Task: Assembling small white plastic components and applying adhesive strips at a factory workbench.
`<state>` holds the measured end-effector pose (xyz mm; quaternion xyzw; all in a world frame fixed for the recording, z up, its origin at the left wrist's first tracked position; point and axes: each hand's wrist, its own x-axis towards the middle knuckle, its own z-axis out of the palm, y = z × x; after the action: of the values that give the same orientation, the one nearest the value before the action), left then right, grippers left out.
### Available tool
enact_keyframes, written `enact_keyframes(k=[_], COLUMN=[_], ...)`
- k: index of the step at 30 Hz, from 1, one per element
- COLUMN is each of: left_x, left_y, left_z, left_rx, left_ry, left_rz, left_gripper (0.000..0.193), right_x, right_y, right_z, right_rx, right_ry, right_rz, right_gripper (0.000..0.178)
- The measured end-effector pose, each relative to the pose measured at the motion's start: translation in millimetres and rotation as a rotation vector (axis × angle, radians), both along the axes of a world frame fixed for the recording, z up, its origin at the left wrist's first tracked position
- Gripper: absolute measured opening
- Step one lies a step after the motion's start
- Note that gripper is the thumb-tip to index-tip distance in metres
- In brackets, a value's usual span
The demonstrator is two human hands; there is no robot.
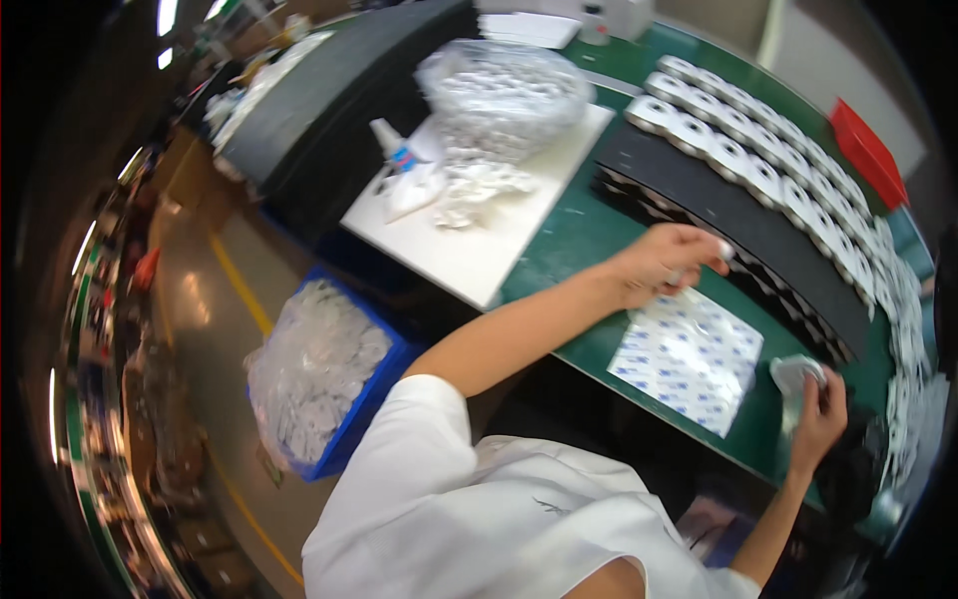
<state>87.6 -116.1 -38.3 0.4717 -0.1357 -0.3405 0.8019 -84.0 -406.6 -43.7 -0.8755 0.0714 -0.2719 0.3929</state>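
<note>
My left hand (667, 265) is over the green worktop (569, 240), its thumb and fingertips pinching a small white piece (725, 251) beside the black rack. Lower right, my right hand (822, 411) grips a white plastic part (795, 371) with a rounded end; my fingers cover some of it. Between the two hands lies a glossy white sheet (689, 361) with blue printed marks, close to the table's front edge. Beyond them, on the long black rack (738, 215), stand rows of white parts (763, 175) with round dark-centred openings.
A white board (479, 265) at left carries a clear bag of small white parts (509, 95), a crumpled white heap (479, 190) and a small bottle (392, 150). A blue crate (364, 424) with a bagged load stands beside my left arm. A red tray (866, 150) sits far right.
</note>
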Motion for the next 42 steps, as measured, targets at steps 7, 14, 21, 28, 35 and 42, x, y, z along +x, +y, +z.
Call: enact_keyframes(k=[7,14,21,28,35,42], left_x=[2,0,-3,-3,-1,-7], left_y=[3,0,-2,-2,-2,-4], left_z=[4,0,-2,-4,-4,0], left_rx=[-0.014,-0.003,-0.031,-0.019,-0.01,0.046], left_ry=[-0.031,-0.017,0.008,-0.022,-0.029,-0.048], left_rz=[0.036,0.035,-0.006,-0.019,-0.033,-0.025], left_gripper=[0.033,0.025,0.026,0.029,0.029,0.03], right_x=[7,26,56,58,56,53], right_y=[30,58,88,93,94,98], right_z=[33,25,-1,-9,-5,-6], right_rx=[-0.159,0.358,0.657,0.488,0.291,0.237], right_ry=[0.273,0.145,0.279,0.288,0.277,0.205], right_rz=[0.183,0.318,0.445,0.426,0.395,0.39], right_gripper=[0.047,0.028,0.019,0.017,0.015,0.015])
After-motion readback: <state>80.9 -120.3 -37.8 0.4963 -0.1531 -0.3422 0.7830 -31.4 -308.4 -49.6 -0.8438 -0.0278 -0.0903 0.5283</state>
